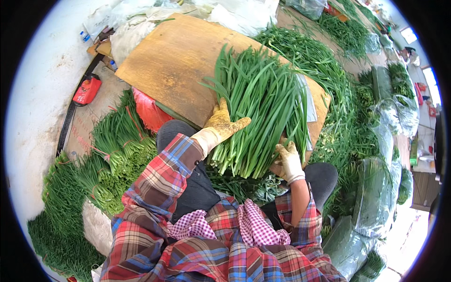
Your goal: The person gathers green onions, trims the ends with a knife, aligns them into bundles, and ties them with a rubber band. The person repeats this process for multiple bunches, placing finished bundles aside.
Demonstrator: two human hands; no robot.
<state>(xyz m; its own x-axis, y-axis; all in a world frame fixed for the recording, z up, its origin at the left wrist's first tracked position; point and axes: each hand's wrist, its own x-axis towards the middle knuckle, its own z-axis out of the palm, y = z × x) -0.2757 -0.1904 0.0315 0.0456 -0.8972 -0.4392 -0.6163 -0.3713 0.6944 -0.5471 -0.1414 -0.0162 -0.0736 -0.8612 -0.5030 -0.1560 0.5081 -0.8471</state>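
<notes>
A wide layer of loose flat green leaves with pale cut stems, like garlic chives [260, 102], lies on a worn wooden board [169, 60] in front of me. My left hand [223, 123], in a yellow-stained glove, rests at the left side of the leaves, with thumb and fingers spread apart. At the lower right edge of the leaves is my right hand [290, 158], in a pale glove, fingers bent beside a few separate stems; whether it grips any is unclear. A flat grey strip [307, 102] shows partly under the leaves at the board's right.
Banded green bundles [123, 155] are stacked at my left, near a red packet [87, 91]. Loose leaves [317, 63] heap behind and right of the board. Plastic-wrapped bundles [375, 194] line the far right. White plastic sheets [236, 16] lie beyond the board.
</notes>
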